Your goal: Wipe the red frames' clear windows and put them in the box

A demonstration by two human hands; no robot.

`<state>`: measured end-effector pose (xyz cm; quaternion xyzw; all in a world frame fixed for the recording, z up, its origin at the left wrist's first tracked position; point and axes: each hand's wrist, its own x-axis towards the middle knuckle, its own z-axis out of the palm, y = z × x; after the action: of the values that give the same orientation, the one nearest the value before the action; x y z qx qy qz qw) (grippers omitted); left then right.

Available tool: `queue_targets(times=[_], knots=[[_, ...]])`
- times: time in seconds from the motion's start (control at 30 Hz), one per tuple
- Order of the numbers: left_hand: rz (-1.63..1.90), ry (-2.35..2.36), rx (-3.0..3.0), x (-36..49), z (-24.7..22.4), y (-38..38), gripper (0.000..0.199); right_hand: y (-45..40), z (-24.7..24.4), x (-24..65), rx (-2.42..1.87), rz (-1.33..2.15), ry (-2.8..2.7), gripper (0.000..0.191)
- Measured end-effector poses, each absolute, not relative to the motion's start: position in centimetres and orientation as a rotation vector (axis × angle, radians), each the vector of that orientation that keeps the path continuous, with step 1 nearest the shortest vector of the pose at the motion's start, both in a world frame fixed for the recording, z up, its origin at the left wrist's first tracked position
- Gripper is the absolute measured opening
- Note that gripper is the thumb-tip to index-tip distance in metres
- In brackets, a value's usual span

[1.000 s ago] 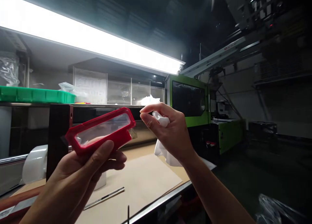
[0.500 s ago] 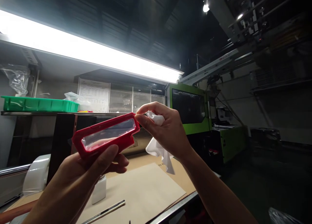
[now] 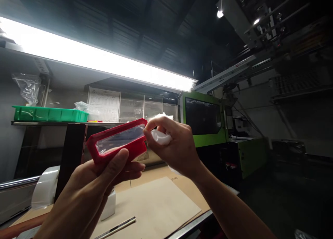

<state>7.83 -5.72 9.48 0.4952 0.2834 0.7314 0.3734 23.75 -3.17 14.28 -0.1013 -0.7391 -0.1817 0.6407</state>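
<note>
A red frame-shaped part [image 3: 104,158] with a clear window is held up, tilted, in front of the shelf. My left hand [image 3: 104,178] grips it from below, thumb on its front face and fingers behind. My right hand [image 3: 174,142] is closed round a crumpled white cloth [image 3: 161,137], its thumb and forefinger pinched at the right end of the red part. Whether the fingertips press on the part or on a bit of cloth is too small to tell.
Brown cardboard [image 3: 153,204] covers the bench, with a pen-like stick [image 3: 117,228], a white block [image 3: 108,206] and a tape roll [image 3: 46,187]. A green tray [image 3: 50,114] sits on the shelf. A green machine [image 3: 203,117] stands behind right.
The red part has shifted slightly right in view. My right hand has curled more, and the cloth, which hung below it, is now bunched up, with some showing above the hand.
</note>
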Motion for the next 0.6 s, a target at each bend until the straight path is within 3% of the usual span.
queue_targets(times=[0.17,0.6], knots=[[1.759,0.582,1.364,8.6,9.9,-6.0,0.034,-2.4,12.6,23.3,-0.135,-0.571,-1.717,0.012],[1.738,0.457,1.378,9.0,10.7,-5.7,0.025,-2.0,11.6,22.7,-0.159,-0.638,-1.804,0.013]])
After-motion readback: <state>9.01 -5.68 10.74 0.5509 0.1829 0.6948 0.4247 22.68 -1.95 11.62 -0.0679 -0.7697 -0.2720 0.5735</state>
